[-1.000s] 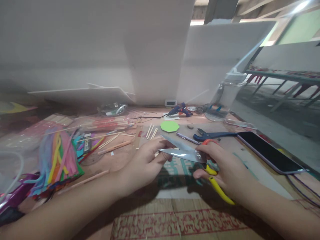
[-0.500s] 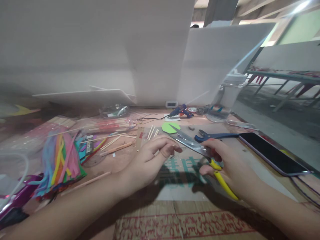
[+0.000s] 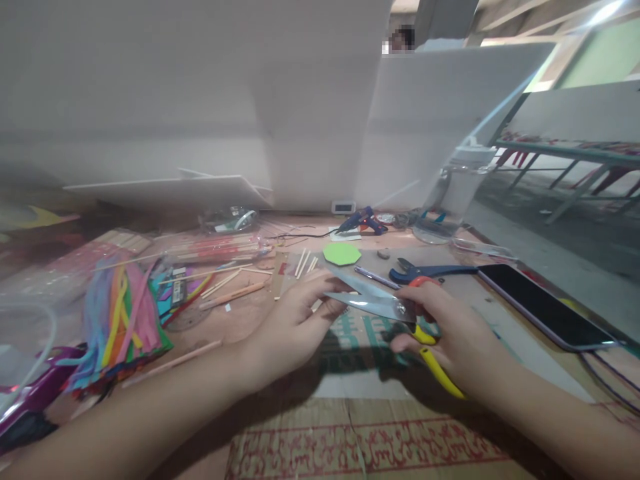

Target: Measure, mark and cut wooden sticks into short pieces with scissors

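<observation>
Two bare hands work over the middle of a cluttered counter (image 3: 245, 323), towards its near edge. The right hand (image 3: 443, 323) grasps scissors (image 3: 397, 311) with yellow and red handles, blades spread apart and pointing left. The left hand (image 3: 305, 307) is curled, thumb and fingers close together at the blade tips; whether something small is pinched there, I cannot tell.

Beyond the hands, towards the far edge, lies a flat green octagon (image 3: 342, 253), its outline clean, so its shaping seems finished. Just left of it, a few short pale sticks (image 3: 301, 263) lie in a loose group, apparently already cut. Longer sticks (image 3: 220, 285) lie further left and look uncut. No sticks are attached to the octagon, so the work seems early: pieces prepared, nothing joined.

A blue glue gun (image 3: 361, 221) rests near the far edge, a small red light showing. Blue-handled pliers (image 3: 425, 271) and a phone (image 3: 543, 305) lie by the right edge; colourful fuzzy strips (image 3: 120, 310) are heaped towards the left.
</observation>
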